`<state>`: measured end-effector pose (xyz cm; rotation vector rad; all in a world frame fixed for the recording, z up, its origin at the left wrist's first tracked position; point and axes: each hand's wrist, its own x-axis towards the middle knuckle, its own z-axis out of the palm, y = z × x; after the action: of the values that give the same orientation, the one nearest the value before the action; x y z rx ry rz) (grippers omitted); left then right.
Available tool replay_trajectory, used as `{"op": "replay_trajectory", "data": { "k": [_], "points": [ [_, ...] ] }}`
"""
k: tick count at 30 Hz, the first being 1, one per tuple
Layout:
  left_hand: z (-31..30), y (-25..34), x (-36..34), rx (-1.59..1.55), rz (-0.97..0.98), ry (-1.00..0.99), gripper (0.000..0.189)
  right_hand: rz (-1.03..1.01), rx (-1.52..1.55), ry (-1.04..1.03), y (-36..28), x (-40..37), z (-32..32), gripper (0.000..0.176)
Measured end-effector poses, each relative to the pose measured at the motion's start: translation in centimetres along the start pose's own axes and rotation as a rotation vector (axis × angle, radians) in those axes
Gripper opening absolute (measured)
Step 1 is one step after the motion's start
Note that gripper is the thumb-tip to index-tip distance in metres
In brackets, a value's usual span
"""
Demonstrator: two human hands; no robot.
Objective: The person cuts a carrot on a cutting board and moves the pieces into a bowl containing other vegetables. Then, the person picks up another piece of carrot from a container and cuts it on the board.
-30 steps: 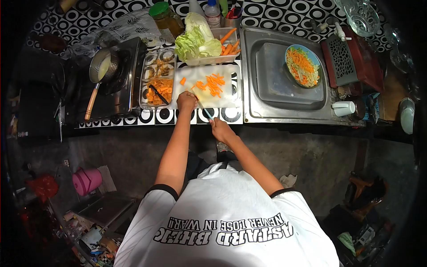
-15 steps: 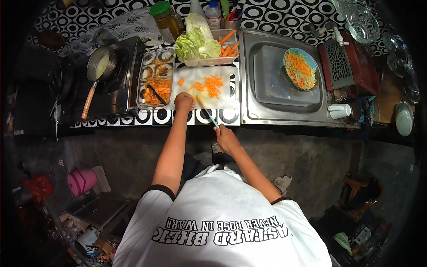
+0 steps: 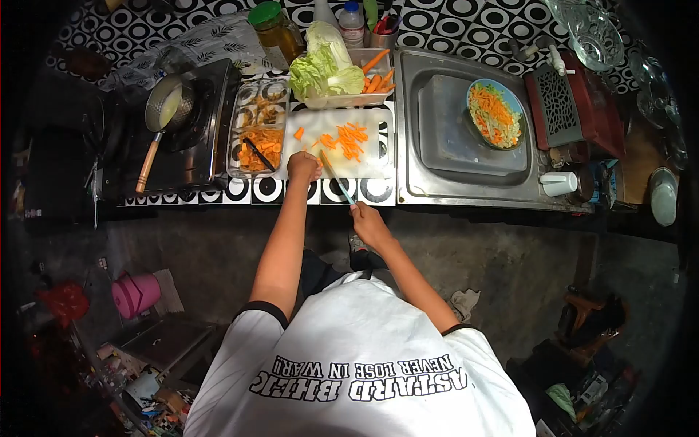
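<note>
My left hand [image 3: 303, 167] is closed at the lower left of the white cutting board [image 3: 378, 156], its curled fingertips on a small carrot piece [image 3: 319, 163]. My right hand [image 3: 370, 224] grips the light blue handle of a knife [image 3: 337, 179] just off the counter's front edge. The blade slants up and left over the board, its tip close beside my left fingers. Carrot sticks [image 3: 351, 138] lie heaped mid-board, with a carrot chunk [image 3: 298, 133] apart on the left.
Left of the board, a clear divided container [image 3: 234, 138] holds carrot peelings and a black-handled tool. Behind stands a tub [image 3: 320, 102] with cabbage [image 3: 320, 73] and carrots. A saucepan [image 3: 154, 109] sits on the stove; a bowl of cut vegetables [image 3: 495, 116] rests in the sink [image 3: 411, 178].
The knife has moved slightly up and left, its tip nearer my left fingers. Both hands keep their grip, and the whole view has shifted a little.
</note>
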<state>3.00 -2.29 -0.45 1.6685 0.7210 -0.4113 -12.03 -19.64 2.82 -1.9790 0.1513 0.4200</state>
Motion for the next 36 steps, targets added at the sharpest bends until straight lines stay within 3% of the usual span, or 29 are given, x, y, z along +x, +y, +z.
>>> {"op": "replay_trajectory", "data": {
  "k": [36],
  "points": [
    [-0.2, -0.6, 0.9, 0.058, 0.006, 0.007, 0.018, 0.008, -0.102, -0.041, -1.0, -0.2, 0.2, 0.037]
  ]
}}
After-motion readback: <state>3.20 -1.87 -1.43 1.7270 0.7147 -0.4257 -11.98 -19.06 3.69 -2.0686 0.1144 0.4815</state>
